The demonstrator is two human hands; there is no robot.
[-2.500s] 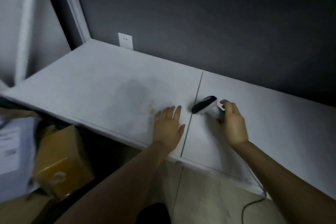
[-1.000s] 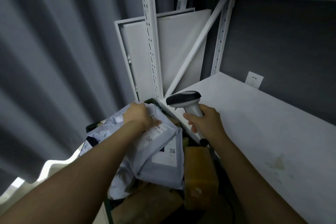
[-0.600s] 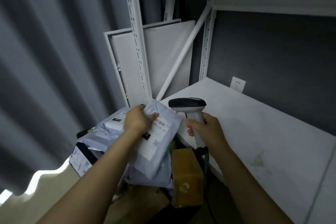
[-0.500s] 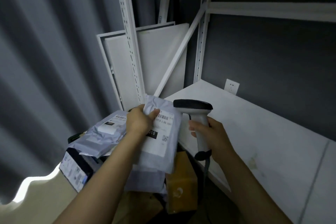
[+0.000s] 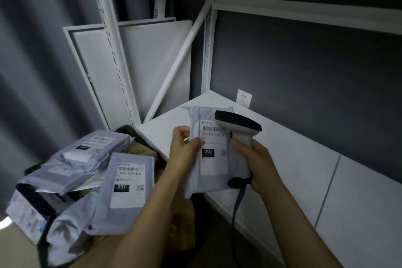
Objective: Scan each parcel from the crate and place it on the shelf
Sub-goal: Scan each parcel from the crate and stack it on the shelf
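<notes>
My left hand (image 5: 183, 149) pinches the left edge of a grey poly-mailer parcel (image 5: 210, 159) labelled 010, held upright over the shelf's front corner. My right hand (image 5: 254, 159) grips the handle of a white barcode scanner (image 5: 238, 125) with a dark head, right beside the parcel's label; its cable hangs down. Several more grey mailers, one labelled 231 (image 5: 127, 191), lie piled in the dark crate (image 5: 128, 131) at lower left, over brown cardboard boxes. The white shelf board (image 5: 304, 169) stretches to the right.
White slotted uprights (image 5: 113, 50) and a diagonal brace (image 5: 180, 59) frame the shelf's left end. A spare white panel (image 5: 152, 67) leans behind them. An upper shelf rail (image 5: 304, 13) runs overhead. A wall socket (image 5: 244, 98) sits at the shelf's back. Grey curtain hangs at left.
My right hand picked the scanner up from the shelf. My left hand took the 010 parcel from the pile, lifted it and brought it right, up against the scanner.
</notes>
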